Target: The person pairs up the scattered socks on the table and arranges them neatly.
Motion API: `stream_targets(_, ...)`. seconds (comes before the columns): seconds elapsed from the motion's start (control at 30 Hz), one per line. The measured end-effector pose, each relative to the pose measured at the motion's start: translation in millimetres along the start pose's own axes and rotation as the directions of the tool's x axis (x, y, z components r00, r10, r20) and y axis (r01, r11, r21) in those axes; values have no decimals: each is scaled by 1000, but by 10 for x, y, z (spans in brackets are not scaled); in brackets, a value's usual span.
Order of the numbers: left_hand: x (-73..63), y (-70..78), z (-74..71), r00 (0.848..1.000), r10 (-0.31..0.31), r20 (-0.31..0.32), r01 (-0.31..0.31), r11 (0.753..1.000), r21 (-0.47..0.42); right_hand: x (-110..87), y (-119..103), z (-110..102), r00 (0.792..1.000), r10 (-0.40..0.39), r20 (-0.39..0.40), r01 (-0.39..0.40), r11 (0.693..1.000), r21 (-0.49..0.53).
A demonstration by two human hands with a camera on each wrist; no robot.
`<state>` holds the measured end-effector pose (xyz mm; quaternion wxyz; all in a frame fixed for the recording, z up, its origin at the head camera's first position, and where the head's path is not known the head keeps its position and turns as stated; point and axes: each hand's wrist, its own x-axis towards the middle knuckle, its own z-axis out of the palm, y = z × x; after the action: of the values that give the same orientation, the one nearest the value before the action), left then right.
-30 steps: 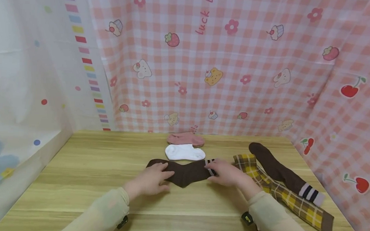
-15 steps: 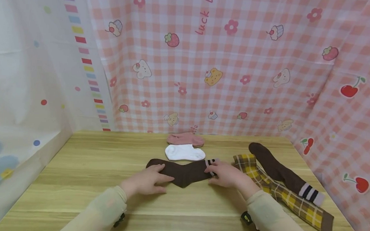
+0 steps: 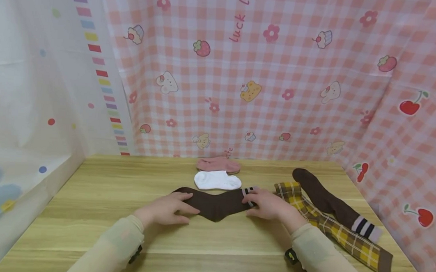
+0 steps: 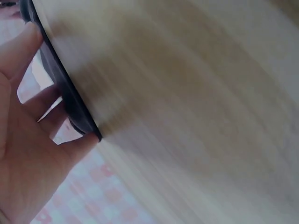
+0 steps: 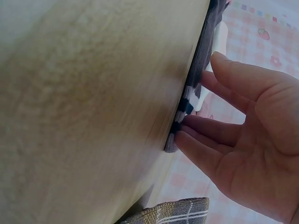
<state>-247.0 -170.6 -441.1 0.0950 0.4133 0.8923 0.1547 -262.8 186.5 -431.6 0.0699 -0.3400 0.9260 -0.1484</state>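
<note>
A dark brown sock (image 3: 214, 205) with a striped cuff lies flat on the wooden table, bent at its heel. My left hand (image 3: 166, 208) rests with spread, relaxed fingers on its toe end; the left wrist view shows the fingertips (image 4: 91, 138) touching the dark cloth (image 4: 70, 95). On the cuff end my right hand (image 3: 270, 205) lies with loosely bent fingers, and in the right wrist view its fingertips (image 5: 182, 135) meet the striped cuff (image 5: 184, 109). Just beyond the sock lie a white ankle sock (image 3: 217, 180) and a pink sock (image 3: 218, 164).
To the right lie a second brown sock (image 3: 326, 195) with a striped cuff and a yellow plaid sock (image 3: 349, 235), side by side. The wooden table (image 3: 88, 211) ends at a pink checked curtain (image 3: 221, 70) behind and patterned cloths at both sides.
My left hand has slid slightly left and toward me along the toe end. The right hand has hardly moved, and the socks lie as before.
</note>
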Motion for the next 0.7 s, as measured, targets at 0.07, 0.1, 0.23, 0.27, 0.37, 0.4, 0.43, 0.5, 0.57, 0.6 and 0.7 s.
stream_targets(0.07, 1, -31, -8, 1000, 1, 2, -1, 1000, -15, 9, 9, 5, 1000, -3, 2, 3, 1000, 2)
stream_targets(0.1, 5, -44, -11, 1000, -1, 3, 1, 1000, -22, 13, 11, 7, 1000, -2, 3, 2, 1000, 4)
stream_targets(0.23, 29, -75, -16, 1000, -11, 0, 11, 999, -37, 20, 6, 3, 1000, 7, 8, -7, 1000, 18)
stream_targets(0.27, 34, -77, -18, 1000, -12, -3, 12, 999, -38, 19, 3, -1, 1000, 10, 8, -10, 1000, 24)
stream_targets(0.37, 45, -65, -27, 1000, -9, -12, 8, 1000, -27, 6, -6, -14, 1000, 9, 6, -9, 999, 32)
stream_targets(0.4, 47, -61, -28, 1000, -3, -19, 3, 1000, -17, -1, -9, -20, 1000, 5, 4, -5, 1000, 31)
stream_targets(0.43, 48, -56, -27, 1000, 1, -26, -1, 1000, -4, -8, -11, -26, 1000, 1, 2, -1, 1000, 29)
stream_targets(0.5, 54, -45, -21, 998, 10, -55, -9, 1000, 22, -26, -17, -41, 1000, -5, -3, 5, 1000, 25)
stream_targets(0.57, 63, -34, -15, 995, 27, -99, -22, 998, 53, -43, -15, -57, 1000, -14, -9, 14, 1000, 24)
stream_targets(0.6, 71, -32, -10, 991, 38, -126, -30, 997, 69, -52, -16, -65, 1000, -22, -13, 22, 999, 25)
stream_targets(0.7, 99, -22, -7, 978, 64, -199, -43, 993, 107, -79, -27, -100, 999, -41, -24, 42, 998, 39)
